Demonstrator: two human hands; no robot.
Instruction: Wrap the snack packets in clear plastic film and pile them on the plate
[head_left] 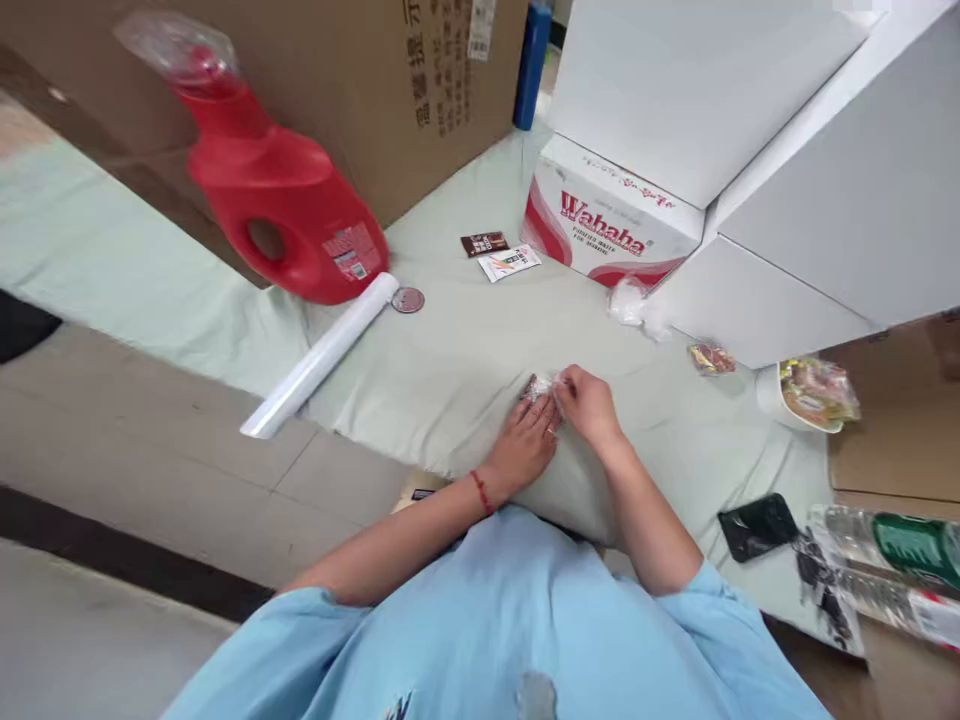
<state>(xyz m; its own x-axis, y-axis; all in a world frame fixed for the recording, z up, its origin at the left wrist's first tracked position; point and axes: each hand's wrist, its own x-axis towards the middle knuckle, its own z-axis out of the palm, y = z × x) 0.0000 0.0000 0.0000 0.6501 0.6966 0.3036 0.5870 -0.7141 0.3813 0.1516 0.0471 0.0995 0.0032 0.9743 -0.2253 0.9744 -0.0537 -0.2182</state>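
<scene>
On the pale green cloth (pixel 465 345) in front of me lies a small bundle of crinkled, shiny clear plastic (pixel 537 386), with something dark partly showing at its edge. My left hand (pixel 523 448), with a red bracelet at the wrist, rests flat on the near side of the bundle, fingers stretched out. From the right, my right hand (pixel 589 405) pinches the plastic between thumb and fingertips. What is under the left fingers is hidden.
A red jug (pixel 292 215) and a white roll (pixel 322 355) are at left, beside a round disc (pixel 408 300). Two sachets (pixel 510 262) lie ahead, near a Wahaha box (pixel 607 220). At right are a white bowl (pixel 771 398), a black phone-like object (pixel 757 527) and bottles (pixel 855 535).
</scene>
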